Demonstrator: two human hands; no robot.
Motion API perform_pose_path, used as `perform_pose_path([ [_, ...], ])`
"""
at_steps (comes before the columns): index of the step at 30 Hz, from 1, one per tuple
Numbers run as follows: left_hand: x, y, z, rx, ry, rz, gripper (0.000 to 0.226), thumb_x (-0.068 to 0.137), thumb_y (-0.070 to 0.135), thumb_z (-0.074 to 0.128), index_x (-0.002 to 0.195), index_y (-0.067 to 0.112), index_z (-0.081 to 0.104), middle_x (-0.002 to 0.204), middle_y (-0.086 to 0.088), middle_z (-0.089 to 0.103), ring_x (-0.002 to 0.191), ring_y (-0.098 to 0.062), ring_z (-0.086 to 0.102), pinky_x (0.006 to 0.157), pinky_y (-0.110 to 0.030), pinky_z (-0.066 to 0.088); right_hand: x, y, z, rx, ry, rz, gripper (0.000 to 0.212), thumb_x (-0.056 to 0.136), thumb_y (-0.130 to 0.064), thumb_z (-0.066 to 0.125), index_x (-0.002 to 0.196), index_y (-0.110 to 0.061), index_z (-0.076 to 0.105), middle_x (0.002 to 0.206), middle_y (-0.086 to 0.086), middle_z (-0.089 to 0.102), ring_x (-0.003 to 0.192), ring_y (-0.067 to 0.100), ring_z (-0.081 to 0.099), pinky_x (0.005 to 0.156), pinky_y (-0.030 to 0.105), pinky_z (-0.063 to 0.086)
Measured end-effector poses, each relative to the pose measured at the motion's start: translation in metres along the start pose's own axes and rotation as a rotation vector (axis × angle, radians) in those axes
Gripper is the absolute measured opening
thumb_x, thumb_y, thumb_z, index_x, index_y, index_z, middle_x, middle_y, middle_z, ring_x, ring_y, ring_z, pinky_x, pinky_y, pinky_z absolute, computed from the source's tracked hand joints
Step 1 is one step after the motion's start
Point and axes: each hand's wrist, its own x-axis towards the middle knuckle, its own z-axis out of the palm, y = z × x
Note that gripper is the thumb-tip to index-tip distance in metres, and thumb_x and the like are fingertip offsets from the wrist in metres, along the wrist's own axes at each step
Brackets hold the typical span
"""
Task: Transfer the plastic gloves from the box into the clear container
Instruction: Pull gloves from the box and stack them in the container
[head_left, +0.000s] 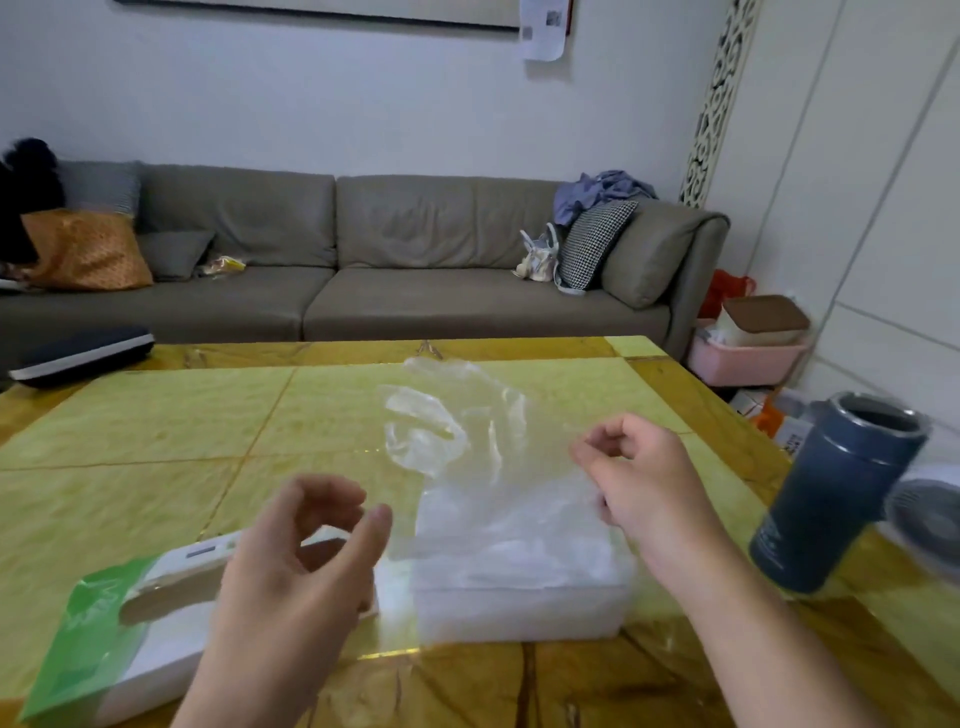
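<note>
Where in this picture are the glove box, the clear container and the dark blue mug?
glove box (156, 639): head view, on its white top beside the opening.
clear container (519, 608): head view, on its front wall.
dark blue mug (826, 499): head view, on its side.

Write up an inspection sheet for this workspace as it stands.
Surface: yellow-green stone table, glossy.
Job's things: green-and-white glove box lies at near left; clear container beside it holds a heap of gloves; one plastic glove is held up above the container.
Clutter: blue tumbler at right edge; dark case at far left.
Grippers: right hand pinches the glove; left hand loosely curled, seems to hold nothing.
Cables: nothing seen.
Surroundings: grey sofa with cushions; pink bin on floor.
</note>
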Motion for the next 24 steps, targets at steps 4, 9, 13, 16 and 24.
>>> perform_pose_path([
  [4, -0.006, 0.032, 0.026, 0.467, -0.109, 0.554, 0.015, 0.087, 0.028, 0.068, 0.099, 0.031, 0.060, 0.088, 0.011, 0.059, 0.080, -0.012, 0.061, 0.068, -0.018, 0.046, 0.014, 0.014, -0.012, -0.288, -0.064, -0.019, 0.009, 0.091, -0.022, 0.078, 0.088, -0.020, 0.069, 0.086, 0.000, 0.075, 0.064, 0.014, 0.064, 0.054, 0.027, 0.047],
  [9, 0.027, 0.017, 0.083, 1.077, -0.560, 0.367, 0.038, 0.103, 0.044, 0.048, 0.140, 0.040, 0.045, 0.130, 0.019, 0.046, 0.114, -0.006, 0.057, 0.091, -0.034, 0.055, 0.017, 0.016, -0.013, -0.464, -0.139, -0.038, 0.013, 0.090, -0.027, 0.081, 0.093, -0.026, 0.068, 0.089, -0.006, 0.071, 0.077, 0.009, 0.067, 0.056, 0.021, 0.044],
  [13, 0.051, -0.008, 0.090, 1.265, -0.747, 0.102, 0.058, 0.093, 0.065, 0.054, 0.145, 0.043, 0.042, 0.134, 0.011, 0.056, 0.116, -0.014, 0.060, 0.097, -0.041, 0.053, 0.020, 0.019, -0.015, -0.572, -0.135, -0.069, 0.018, 0.090, -0.024, 0.082, 0.094, -0.024, 0.065, 0.091, -0.005, 0.067, 0.076, 0.009, 0.066, 0.058, 0.023, 0.045],
  [16, 0.056, -0.016, 0.094, 1.236, -0.792, 0.010, 0.062, 0.085, 0.071, 0.061, 0.140, 0.045, 0.047, 0.125, 0.010, 0.064, 0.101, -0.010, 0.066, 0.093, -0.038, 0.056, 0.021, 0.021, -0.015, -0.650, -0.124, -0.069, 0.017, 0.094, -0.016, 0.079, 0.095, -0.018, 0.062, 0.089, -0.003, 0.066, 0.075, 0.006, 0.066, 0.062, 0.029, 0.054],
  [24, 0.052, -0.011, 0.113, 1.336, -0.743, 0.019, 0.050, 0.077, 0.066, 0.068, 0.116, 0.039, 0.054, 0.101, 0.011, 0.062, 0.081, -0.014, 0.063, 0.074, -0.034, 0.054, -0.018, -0.021, 0.008, -0.820, -0.266, -0.298, 0.013, 0.088, -0.006, 0.059, 0.091, -0.017, 0.065, 0.100, -0.002, 0.060, 0.087, 0.021, 0.062, 0.075, 0.039, 0.059],
])
